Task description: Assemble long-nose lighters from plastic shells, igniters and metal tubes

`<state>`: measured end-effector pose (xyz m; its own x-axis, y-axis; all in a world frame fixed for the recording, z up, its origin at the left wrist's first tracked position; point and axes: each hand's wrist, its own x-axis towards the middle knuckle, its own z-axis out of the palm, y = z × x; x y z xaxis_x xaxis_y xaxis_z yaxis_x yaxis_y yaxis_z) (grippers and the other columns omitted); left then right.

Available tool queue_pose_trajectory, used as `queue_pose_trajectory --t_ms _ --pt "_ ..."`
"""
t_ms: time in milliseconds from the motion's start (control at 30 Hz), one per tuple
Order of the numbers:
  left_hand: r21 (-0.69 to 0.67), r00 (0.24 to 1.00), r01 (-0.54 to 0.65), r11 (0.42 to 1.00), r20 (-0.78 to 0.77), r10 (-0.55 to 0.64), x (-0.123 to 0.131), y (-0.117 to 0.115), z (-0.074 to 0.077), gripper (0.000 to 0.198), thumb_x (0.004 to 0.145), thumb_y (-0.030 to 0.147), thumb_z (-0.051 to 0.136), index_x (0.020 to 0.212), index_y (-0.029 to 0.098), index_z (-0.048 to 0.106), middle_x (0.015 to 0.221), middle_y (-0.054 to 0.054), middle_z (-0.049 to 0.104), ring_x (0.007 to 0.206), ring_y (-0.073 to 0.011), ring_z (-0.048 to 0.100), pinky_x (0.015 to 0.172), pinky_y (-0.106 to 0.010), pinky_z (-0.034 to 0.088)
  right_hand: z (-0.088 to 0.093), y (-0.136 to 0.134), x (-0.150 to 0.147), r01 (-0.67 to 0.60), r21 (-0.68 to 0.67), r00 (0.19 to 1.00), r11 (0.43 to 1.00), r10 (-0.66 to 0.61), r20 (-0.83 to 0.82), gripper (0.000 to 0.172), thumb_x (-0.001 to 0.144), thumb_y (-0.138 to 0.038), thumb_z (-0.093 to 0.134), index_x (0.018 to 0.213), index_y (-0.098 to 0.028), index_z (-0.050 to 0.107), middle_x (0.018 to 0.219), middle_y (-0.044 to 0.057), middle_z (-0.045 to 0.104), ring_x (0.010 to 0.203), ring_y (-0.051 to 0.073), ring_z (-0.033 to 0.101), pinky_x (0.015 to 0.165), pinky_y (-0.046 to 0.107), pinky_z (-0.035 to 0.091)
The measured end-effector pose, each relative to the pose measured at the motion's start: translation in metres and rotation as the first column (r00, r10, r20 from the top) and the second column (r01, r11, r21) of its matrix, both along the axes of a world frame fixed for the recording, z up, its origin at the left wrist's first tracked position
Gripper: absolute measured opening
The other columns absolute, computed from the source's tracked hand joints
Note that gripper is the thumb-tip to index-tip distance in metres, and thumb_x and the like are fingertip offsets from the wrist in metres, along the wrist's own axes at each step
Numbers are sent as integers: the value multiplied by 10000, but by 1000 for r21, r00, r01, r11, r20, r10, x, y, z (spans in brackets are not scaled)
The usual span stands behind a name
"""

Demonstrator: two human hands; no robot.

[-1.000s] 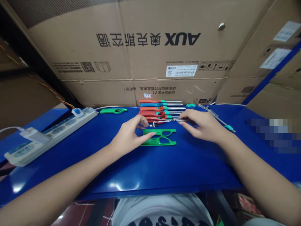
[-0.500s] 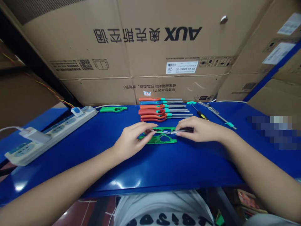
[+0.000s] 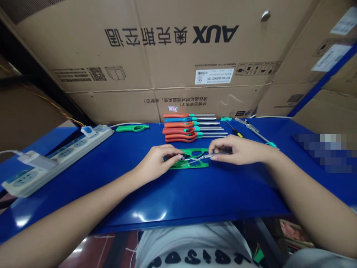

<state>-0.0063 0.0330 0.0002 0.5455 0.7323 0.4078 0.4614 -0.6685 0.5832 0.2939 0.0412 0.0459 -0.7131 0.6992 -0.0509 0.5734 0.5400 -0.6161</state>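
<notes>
Two green handle shell halves [image 3: 195, 152] of a long-nosed lighter lie on the blue table between my hands. My right hand [image 3: 231, 150] pinches a metal tube [image 3: 209, 155] from the right, just above the shells. A thin white wire [image 3: 197, 159] runs from the tube's left end toward my left hand [image 3: 160, 162]. Thumb and forefinger of that hand are closed on a small dark part with the wire at its edge, over the left ends of the shells. Most of this part is hidden by the fingers.
Behind the shells lie several lighters [image 3: 178, 131] in a row. A green handle [image 3: 132, 128] is at the back left, beside a power strip [image 3: 64, 154]. A screwdriver [image 3: 237, 132] and a metal tube assembly [image 3: 255, 130] lie at the back right. Cardboard [image 3: 167, 74] stands behind.
The small dark part and the white wire have lifted off the upper green shell and now show above both shells. Both hands stay close together; the view has shifted slightly.
</notes>
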Motion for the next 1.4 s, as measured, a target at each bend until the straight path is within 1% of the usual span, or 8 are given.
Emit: queue_pose_trajectory --t_ms 167,333,433,533,733,1000,1233,1400 --pt "52 997 18 998 -78 -14 1 -3 2 157 955 245 631 979 163 763 895 -47 749 769 -148 688 699 -241 526 -1 1 -1 -32 -27 999 999 33 40 345 947 -508 551 971 -187 673 874 38 677 754 161 572 662 272 436" --pt "112 982 65 992 -184 -44 0 -5 1 168 976 247 600 985 163 745 899 -60 719 807 -164 684 718 -260 540 -5 2 -4 -83 76 995 994 78 60 262 937 -410 599 928 -167 697 927 67 699 834 176 616 768 295 471" --pt "142 971 96 985 -229 -62 -1 -4 -3 174 987 231 580 1022 169 738 960 -70 720 890 -184 692 792 -287 559 -9 3 -4 -101 73 992 992 95 81 233 937 -370 603 922 -162 707 904 65 699 808 166 624 746 282 477" --pt "174 965 101 980 -255 -54 -2 -2 -6 174 990 225 574 1021 157 731 978 -79 716 902 -193 693 814 -303 569 -12 3 -5 -83 66 991 994 76 109 213 928 -353 612 916 -164 710 887 59 703 770 156 629 706 265 477" --pt "178 966 105 978 -252 -57 -1 -2 -7 181 996 238 564 1021 167 729 987 -74 717 917 -191 699 837 -305 578 -15 4 -6 -58 81 987 995 45 152 168 902 -329 642 896 -177 712 880 51 720 771 159 653 689 254 470" --pt "173 968 119 978 -240 -75 0 -3 -10 176 992 233 570 1037 163 725 997 -78 734 924 -195 710 844 -308 584 -14 4 -6 -41 140 970 989 6 244 133 872 -323 669 836 -202 710 835 37 722 727 162 638 618 250 410" --pt "184 972 114 976 -224 -72 2 -3 -13 165 987 215 579 1037 154 723 990 -77 736 920 -194 709 835 -296 577 -15 4 -8 -14 129 958 992 -24 286 155 874 -336 684 814 -195 699 845 42 719 725 166 621 618 255 391" --pt "181 967 110 977 -246 -64 2 -3 -13 167 988 217 580 1033 158 730 989 -78 735 918 -190 705 838 -288 570 -13 1 -13 23 166 944 986 -76 322 128 858 -301 710 781 -199 708 840 46 723 723 174 621 627 264 375"
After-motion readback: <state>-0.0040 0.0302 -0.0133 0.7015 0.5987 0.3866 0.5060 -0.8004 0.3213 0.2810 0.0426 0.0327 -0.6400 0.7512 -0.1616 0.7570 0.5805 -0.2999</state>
